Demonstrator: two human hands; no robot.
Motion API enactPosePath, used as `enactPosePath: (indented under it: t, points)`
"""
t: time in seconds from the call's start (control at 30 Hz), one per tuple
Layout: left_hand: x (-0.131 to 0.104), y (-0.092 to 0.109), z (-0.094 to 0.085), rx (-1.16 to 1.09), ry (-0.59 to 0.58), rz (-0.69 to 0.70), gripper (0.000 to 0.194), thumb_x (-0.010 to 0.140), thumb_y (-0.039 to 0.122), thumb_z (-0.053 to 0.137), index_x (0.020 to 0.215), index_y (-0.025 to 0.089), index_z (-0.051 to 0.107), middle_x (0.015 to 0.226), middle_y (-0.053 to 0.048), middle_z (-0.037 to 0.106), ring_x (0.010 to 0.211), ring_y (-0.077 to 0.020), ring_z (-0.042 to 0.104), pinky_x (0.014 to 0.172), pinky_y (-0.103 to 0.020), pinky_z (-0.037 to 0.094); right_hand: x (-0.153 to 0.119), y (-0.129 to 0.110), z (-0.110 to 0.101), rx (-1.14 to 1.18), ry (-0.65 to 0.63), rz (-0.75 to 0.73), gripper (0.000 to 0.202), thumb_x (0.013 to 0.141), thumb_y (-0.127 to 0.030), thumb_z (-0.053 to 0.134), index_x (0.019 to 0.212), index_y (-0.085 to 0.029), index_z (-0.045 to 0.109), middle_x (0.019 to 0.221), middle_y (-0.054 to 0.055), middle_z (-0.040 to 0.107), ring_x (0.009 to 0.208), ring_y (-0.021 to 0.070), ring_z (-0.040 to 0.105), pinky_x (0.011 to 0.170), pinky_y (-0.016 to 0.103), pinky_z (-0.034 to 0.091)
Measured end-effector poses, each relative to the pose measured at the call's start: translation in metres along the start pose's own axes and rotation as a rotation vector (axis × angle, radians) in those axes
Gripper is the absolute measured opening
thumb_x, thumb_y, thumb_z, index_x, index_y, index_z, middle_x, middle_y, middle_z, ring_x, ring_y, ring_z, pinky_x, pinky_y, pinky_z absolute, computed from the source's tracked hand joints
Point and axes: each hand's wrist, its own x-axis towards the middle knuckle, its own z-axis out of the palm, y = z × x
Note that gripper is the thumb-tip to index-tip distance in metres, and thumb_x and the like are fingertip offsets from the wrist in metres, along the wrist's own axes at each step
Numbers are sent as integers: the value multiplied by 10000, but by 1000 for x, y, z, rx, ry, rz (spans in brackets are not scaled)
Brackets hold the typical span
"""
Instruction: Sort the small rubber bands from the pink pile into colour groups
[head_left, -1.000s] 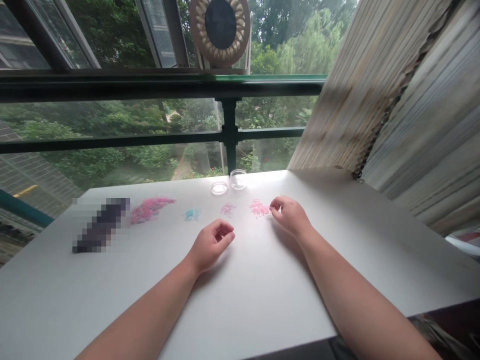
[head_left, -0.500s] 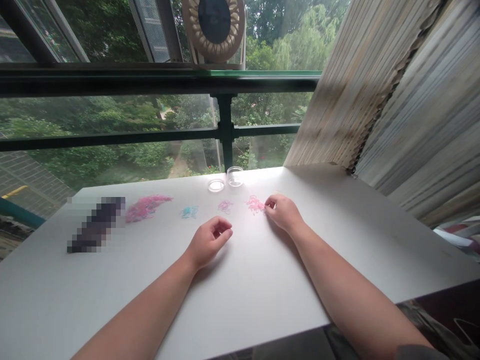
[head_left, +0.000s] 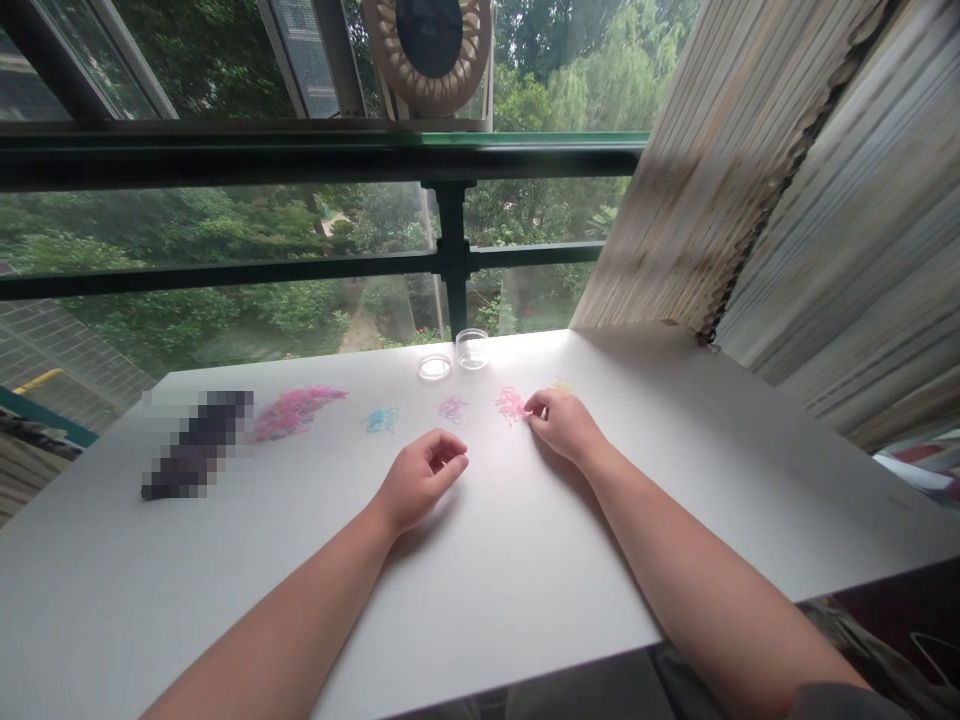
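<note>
On the white table (head_left: 480, 570), small thin loops that look like rubber bands lie in separate piles. The fingertips of my right hand (head_left: 559, 422) are pinched together at the right edge of a bright pink pile (head_left: 509, 403); whatever is between them is hidden. Behind that hand a yellow pile (head_left: 562, 384) shows in part. My left hand (head_left: 421, 478) rests on its side, fingers curled with the thumb apart and nothing in it. Nearest to it are a pale pink-purple pile (head_left: 452, 408) and a blue pile (head_left: 381, 420).
A large mixed pink pile (head_left: 300, 410) lies at the left, beside a dark blurred-out object (head_left: 199, 445). At the back edge stand a clear round container (head_left: 472, 350) and a shallow clear lid (head_left: 434, 368). A fan (head_left: 429, 60), window railing and curtain (head_left: 675, 180) are beyond.
The view has shifted slightly, and more of the yellow pile shows behind my right hand. My right fingertips have moved a little left into the bright pink pile. My left hand keeps its pose.
</note>
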Motion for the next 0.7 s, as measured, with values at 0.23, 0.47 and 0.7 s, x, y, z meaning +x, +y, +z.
enactPosePath:
  t: [0.23, 0.47, 0.7]
  points:
    - [0, 0, 0, 7, -2, 4, 159, 782, 328, 568, 854, 186, 577, 796, -24, 591, 704, -134, 533, 658, -258, 440, -1, -2, 0, -3, -3, -19, 159, 702, -158, 525, 796, -195, 649, 770, 21, 648, 683, 148, 544, 658, 279, 411]
    - [0, -1, 0, 15, -9, 4, 171, 784, 336, 568, 862, 185, 580, 802, -28, 595, 706, -136, 536, 658, -256, 440, -1, -5, -2, -13, 42, -53, 168, 731, -155, 508, 806, -182, 655, 792, 45, 637, 719, 166, 548, 695, 299, 420]
    - [1, -2, 0, 32, -17, 6, 171, 790, 332, 558, 865, 179, 578, 792, -28, 588, 712, -136, 530, 666, -254, 439, 0, -7, -4, -20, 55, -109, 147, 744, -156, 526, 726, -183, 670, 865, 49, 672, 847, 196, 564, 821, 317, 404]
